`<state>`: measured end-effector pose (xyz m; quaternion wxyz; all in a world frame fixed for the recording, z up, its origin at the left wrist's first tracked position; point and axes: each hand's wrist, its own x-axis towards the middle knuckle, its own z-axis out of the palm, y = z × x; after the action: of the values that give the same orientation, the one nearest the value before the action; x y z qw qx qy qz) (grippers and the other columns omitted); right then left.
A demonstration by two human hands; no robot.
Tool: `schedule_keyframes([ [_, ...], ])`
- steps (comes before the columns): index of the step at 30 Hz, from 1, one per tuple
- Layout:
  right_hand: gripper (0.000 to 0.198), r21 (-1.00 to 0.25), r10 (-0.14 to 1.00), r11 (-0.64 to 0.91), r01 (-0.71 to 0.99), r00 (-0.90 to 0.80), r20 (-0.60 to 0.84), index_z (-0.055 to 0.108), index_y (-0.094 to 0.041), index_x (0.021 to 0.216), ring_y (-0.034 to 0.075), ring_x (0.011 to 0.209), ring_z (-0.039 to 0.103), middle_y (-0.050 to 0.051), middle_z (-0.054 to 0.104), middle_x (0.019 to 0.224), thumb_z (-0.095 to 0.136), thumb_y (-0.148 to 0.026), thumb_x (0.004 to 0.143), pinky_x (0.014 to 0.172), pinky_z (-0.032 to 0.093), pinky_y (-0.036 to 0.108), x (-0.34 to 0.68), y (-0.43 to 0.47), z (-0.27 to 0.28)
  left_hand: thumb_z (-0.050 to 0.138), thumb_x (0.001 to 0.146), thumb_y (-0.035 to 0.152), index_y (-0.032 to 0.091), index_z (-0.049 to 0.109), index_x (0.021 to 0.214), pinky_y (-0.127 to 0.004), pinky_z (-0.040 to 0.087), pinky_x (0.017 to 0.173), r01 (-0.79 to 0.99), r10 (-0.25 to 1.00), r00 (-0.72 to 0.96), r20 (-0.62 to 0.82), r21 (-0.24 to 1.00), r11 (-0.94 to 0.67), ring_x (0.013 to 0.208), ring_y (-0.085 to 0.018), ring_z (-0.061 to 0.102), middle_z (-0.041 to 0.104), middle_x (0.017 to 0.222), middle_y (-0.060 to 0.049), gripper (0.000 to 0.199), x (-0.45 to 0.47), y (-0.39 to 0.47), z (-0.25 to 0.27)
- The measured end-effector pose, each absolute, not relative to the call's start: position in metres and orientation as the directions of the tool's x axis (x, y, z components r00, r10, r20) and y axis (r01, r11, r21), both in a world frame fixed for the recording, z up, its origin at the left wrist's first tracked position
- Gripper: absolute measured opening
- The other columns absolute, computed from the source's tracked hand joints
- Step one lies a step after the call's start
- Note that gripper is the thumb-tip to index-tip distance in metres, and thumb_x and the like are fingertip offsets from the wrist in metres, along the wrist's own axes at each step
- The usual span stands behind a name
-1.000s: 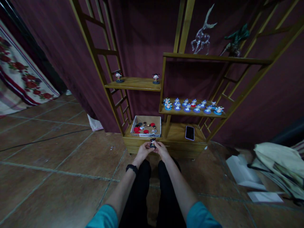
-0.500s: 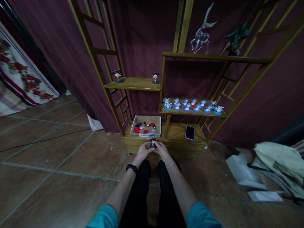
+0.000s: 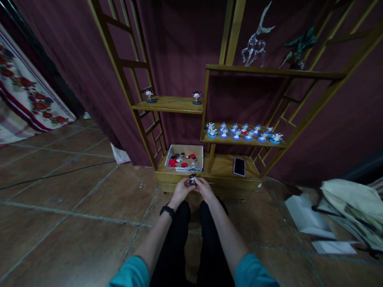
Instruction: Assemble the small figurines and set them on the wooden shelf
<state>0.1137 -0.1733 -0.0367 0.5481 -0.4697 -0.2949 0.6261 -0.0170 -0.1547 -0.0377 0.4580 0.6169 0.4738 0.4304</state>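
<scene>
Between my two hands is a small dark-haired figurine (image 3: 192, 179) on a dark base, held upright in front of the shelf's lower edge. My left hand (image 3: 181, 191) grips it from the left, and my right hand (image 3: 204, 188) pinches it from the right. Just beyond them a cardboard box (image 3: 169, 160) holds red and black discs and small figurine parts. Two similar figurines, one at the left (image 3: 149, 95) and one at the right (image 3: 196, 98), stand on the upper-left shelf (image 3: 172, 105).
Several blue and white figurines (image 3: 236, 134) stand in rows on the middle-right shelf. Below them lies a phone (image 3: 239, 166). A clear deer statue (image 3: 254, 50) and a dark green ornament (image 3: 299, 50) occupy the top shelf. At right on the floor are a pale bag (image 3: 353, 203) and white boxes (image 3: 308, 217).
The view has shifted very slightly. Both hands keep the figurine in almost the same spot, with no clear change in grip.
</scene>
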Motion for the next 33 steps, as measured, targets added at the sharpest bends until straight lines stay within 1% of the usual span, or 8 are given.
schedule_keyframes([
  [3, 0.042, -0.888, 0.958, -0.239, -0.392, 0.051, -0.281, 0.06, -0.023, 0.089, 0.016, 0.074, 0.065, 0.003, 0.069, 0.087, 0.069, -0.05, 0.059, 0.064, 0.05, 0.029, 0.114, -0.173, -0.037, 0.07, 0.057, 0.021, 0.015, 0.059, 0.086, -0.027, 0.045, 0.068, 0.247, 0.975, 0.185, 0.127, 0.954, -0.171, 0.067, -0.013, 0.057, 0.061, 0.072, 0.0, 0.031, -0.016, -0.157, -0.036],
  [8, 0.04, -0.9, 0.966, -0.22, -0.375, 0.042, -0.254, 0.061, -0.023, 0.091, 0.018, 0.082, 0.064, 0.002, 0.068, 0.091, 0.07, -0.045, 0.058, 0.068, 0.051, 0.029, 0.115, -0.175, -0.036, 0.068, 0.06, 0.018, 0.017, 0.06, 0.085, -0.028, 0.044, 0.07, 0.326, 0.966, 0.168, 0.196, 0.914, -0.242, 0.072, -0.015, 0.056, 0.061, 0.08, -0.002, 0.027, -0.015, -0.161, -0.031],
  [13, 0.039, -0.914, 0.972, -0.211, -0.347, 0.025, -0.234, 0.061, -0.023, 0.092, 0.017, 0.084, 0.063, 0.002, 0.067, 0.093, 0.07, -0.042, 0.059, 0.07, 0.05, 0.029, 0.116, -0.179, -0.032, 0.067, 0.062, 0.019, 0.017, 0.06, 0.083, -0.029, 0.042, 0.071, 0.457, 0.956, 0.165, 0.244, 0.84, -0.293, 0.075, -0.016, 0.054, 0.058, 0.08, -0.003, 0.022, -0.016, -0.166, -0.026],
  [20, 0.039, -0.912, 0.971, -0.225, -0.342, -0.007, -0.237, 0.061, -0.025, 0.093, 0.016, 0.084, 0.062, 0.001, 0.066, 0.095, 0.071, -0.04, 0.058, 0.07, 0.05, 0.028, 0.116, -0.18, -0.031, 0.059, 0.07, 0.017, 0.018, 0.057, 0.097, -0.03, 0.043, 0.075, 0.608, 0.936, 0.217, 0.276, 0.712, -0.35, 0.086, -0.019, 0.054, 0.055, 0.092, -0.006, 0.027, -0.014, -0.173, -0.026],
  [25, 0.039, -0.923, 0.974, -0.216, -0.317, -0.006, -0.226, 0.06, -0.025, 0.093, 0.017, 0.087, 0.061, 0.002, 0.065, 0.097, 0.071, -0.04, 0.058, 0.071, 0.049, 0.029, 0.116, -0.18, -0.031, 0.056, 0.072, 0.016, 0.02, 0.054, 0.106, -0.03, 0.043, 0.078, 0.65, 0.931, 0.241, 0.275, 0.667, -0.365, 0.091, -0.02, 0.054, 0.053, 0.096, -0.006, 0.034, -0.014, -0.177, -0.023],
  [29, 0.039, -0.932, 0.979, -0.198, -0.303, -0.017, -0.203, 0.059, -0.026, 0.095, 0.018, 0.093, 0.06, 0.002, 0.064, 0.1, 0.071, -0.039, 0.059, 0.074, 0.049, 0.029, 0.117, -0.182, -0.031, 0.055, 0.073, 0.016, 0.02, 0.053, 0.109, -0.03, 0.043, 0.081, 0.642, 0.918, 0.271, 0.289, 0.657, -0.395, 0.092, -0.021, 0.053, 0.052, 0.098, -0.007, 0.037, -0.015, -0.179, -0.021],
  [33, 0.039, -0.93, 0.98, -0.196, -0.311, -0.029, -0.196, 0.059, -0.027, 0.094, 0.018, 0.094, 0.059, 0.001, 0.064, 0.099, 0.072, -0.037, 0.059, 0.075, 0.049, 0.03, 0.118, -0.181, -0.034, 0.055, 0.073, 0.017, 0.02, 0.052, 0.112, -0.03, 0.042, 0.083, 0.641, 0.905, 0.288, 0.312, 0.64, -0.424, 0.096, -0.022, 0.052, 0.052, 0.1, -0.008, 0.039, -0.017, -0.181, -0.022],
])
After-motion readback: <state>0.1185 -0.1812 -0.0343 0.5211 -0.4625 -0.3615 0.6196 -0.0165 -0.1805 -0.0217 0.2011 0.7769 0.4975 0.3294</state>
